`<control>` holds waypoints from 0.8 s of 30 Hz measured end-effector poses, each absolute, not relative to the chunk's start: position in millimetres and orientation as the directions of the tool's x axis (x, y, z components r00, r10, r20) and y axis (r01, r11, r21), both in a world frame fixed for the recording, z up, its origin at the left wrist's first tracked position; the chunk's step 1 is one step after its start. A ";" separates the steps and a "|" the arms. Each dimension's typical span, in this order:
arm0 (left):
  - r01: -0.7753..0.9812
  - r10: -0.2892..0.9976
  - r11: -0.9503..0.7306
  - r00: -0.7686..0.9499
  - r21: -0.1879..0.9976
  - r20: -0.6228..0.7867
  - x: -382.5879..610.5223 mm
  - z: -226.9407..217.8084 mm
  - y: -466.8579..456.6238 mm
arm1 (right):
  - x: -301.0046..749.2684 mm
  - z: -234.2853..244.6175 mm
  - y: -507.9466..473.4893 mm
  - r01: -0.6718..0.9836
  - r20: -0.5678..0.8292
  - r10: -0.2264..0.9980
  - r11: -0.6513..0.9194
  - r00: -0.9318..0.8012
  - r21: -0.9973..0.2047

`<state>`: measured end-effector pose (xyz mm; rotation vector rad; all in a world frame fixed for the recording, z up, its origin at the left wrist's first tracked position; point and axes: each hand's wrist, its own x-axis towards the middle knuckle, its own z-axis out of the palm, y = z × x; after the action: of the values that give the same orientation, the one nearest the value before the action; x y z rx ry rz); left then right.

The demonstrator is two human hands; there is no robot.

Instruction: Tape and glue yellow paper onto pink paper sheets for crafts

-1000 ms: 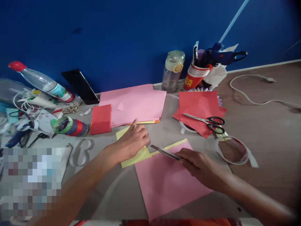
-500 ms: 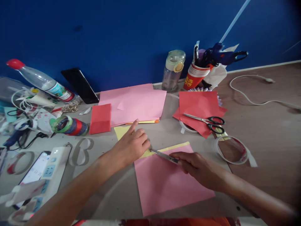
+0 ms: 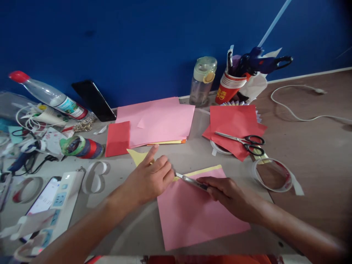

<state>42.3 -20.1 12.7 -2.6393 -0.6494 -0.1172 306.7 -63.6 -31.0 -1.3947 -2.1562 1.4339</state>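
Observation:
A utility knife (image 3: 189, 180) is gripped in my right hand (image 3: 225, 192), its blade pointing left at the upper edge of a pink sheet (image 3: 198, 216). A narrow yellow strip (image 3: 206, 171) shows along that sheet's top edge. My left hand (image 3: 154, 176) is closed beside the blade tip, index finger raised and the other fingers curled on yellow paper (image 3: 136, 156), whose pointed corner sticks out behind the hand. My left fingertips cover where the yellow paper meets the pink sheet.
Farther back lie pink sheets (image 3: 159, 123) and a red paper (image 3: 117, 139). Scissors (image 3: 242, 141) rest on red sheets (image 3: 232, 119) at right, near a tape roll (image 3: 272, 175). A water bottle (image 3: 203, 80) and paper cups (image 3: 228, 88) stand by the wall. A power strip (image 3: 59, 205) lies left.
My left hand has shifted slightly left and toward me, pulling the yellow paper's corner left and tilting it. My right hand and the knife have hardly moved.

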 end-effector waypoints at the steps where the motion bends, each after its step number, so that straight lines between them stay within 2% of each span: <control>1: 0.453 0.417 -0.797 0.891 -0.401 0.177 43.7 13.0 -23.0 | 305.4 -31.9 -64.5 0.589 -0.289 0.791 0.109 -0.539 -0.801; 4: 0.441 0.392 -0.785 0.897 -0.435 0.202 49.8 12.3 -36.2 | 301.3 -36.4 -68.5 0.612 -0.249 0.804 0.172 -0.540 -0.772; 8: 0.432 0.374 -0.803 0.901 -0.411 0.218 57.2 11.4 -59.6 | 298.6 -42.4 -73.5 0.674 -0.235 0.826 0.217 -0.512 -0.706; 13: 0.455 0.425 -0.776 0.889 -0.436 0.171 59.0 12.4 -83.1 | 297.4 -41.6 -75.5 0.712 -0.224 0.833 0.256 -0.506 -0.653; 18: 0.534 0.490 -0.730 0.844 -0.426 0.219 59.4 5.8 -100.9 | 296.5 -37.5 -76.0 0.729 -0.245 0.814 0.285 -0.527 -0.623; 20: 0.567 0.520 -0.713 0.822 -0.412 0.232 60.3 2.4 -106.9 | 297.9 -37.0 -75.8 0.705 -0.223 0.812 0.290 -0.539 -0.647; 24: 0.599 0.545 -0.693 0.800 -0.401 0.251 61.3 -0.5 -112.1 | 302.8 -35.7 -71.8 0.569 -0.160 0.816 0.232 -0.555 -0.789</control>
<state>61.3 -112.1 -0.5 -2.5168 -0.8534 -0.1532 302.8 -71.8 -35.7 -1.2932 -2.2226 1.2315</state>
